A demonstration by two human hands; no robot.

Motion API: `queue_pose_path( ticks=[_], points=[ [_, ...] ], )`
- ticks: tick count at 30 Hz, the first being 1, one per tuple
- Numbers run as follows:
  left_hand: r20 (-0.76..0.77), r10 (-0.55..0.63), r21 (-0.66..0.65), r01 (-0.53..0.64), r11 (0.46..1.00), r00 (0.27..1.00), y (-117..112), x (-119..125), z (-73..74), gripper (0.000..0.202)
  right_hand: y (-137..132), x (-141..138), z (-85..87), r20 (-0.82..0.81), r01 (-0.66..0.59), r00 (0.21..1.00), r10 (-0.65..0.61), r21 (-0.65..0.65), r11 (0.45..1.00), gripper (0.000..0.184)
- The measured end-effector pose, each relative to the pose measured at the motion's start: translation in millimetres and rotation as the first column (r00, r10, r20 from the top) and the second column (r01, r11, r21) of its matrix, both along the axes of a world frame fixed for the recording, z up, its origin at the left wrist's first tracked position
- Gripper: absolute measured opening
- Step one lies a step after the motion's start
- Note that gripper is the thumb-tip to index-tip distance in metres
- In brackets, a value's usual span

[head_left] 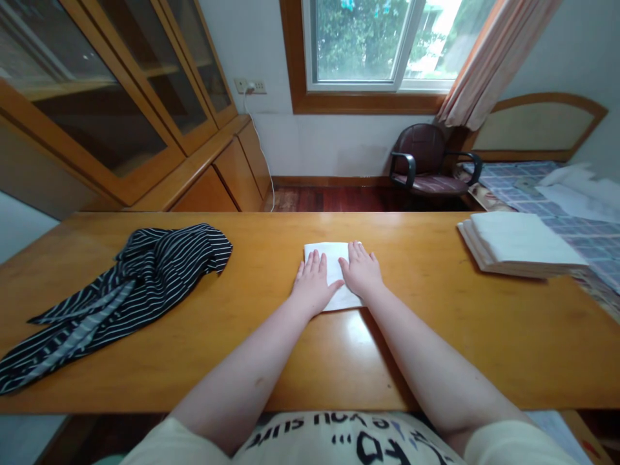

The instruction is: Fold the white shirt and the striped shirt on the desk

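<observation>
The left hand (314, 285) and right hand (361, 271) lie flat, unclenched, on the cloth (327, 253); the glossy table (436, 316) could let it slide askew.

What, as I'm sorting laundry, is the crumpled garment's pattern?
The garment is dark with thin white stripes; head view shows it.

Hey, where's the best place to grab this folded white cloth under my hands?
Probably its far edge: the folded white cloth lies flat on the table, with the left hand and right hand pressed open on its near part, so mainly the far strip is bare. Pinch a far corner from above.
</observation>
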State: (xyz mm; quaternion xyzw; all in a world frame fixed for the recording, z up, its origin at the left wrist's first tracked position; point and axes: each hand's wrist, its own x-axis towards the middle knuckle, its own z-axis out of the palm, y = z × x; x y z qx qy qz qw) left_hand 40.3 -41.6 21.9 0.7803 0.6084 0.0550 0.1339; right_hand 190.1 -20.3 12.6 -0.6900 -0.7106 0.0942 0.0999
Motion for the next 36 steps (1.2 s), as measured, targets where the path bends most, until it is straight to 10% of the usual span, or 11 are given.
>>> queue_pose_path(
  ticks=[6,18,30,36],
  points=[
    [0.017,0.005,0.216,-0.009,0.976,1.000,27.4,18.0,11.4,0.053,-0.5,-0.4,1.3,-0.008,-0.007,1.000,0.007,0.011,1.000,0.062],
    [0.042,0.030,0.107,-0.034,0.994,0.999,45.7,5.0,-8.5,0.051,-2.3,2.7,3.2,0.024,-0.048,0.999,0.048,-0.016,0.999,0.059],
    [0.081,0.011,0.152,-0.023,0.988,0.997,39.5,4.1,-6.5,0.053,-29.7,42.2,-1.4,-0.007,-0.367,0.930,0.368,-0.073,0.927,0.113],
    [0.022,-0.358,0.110,0.354,0.929,0.933,15.2,-8.8,-1.6,0.066,-28.6,43.9,0.4,-0.031,-0.384,0.923,0.383,-0.100,0.918,0.114]
  ],
)
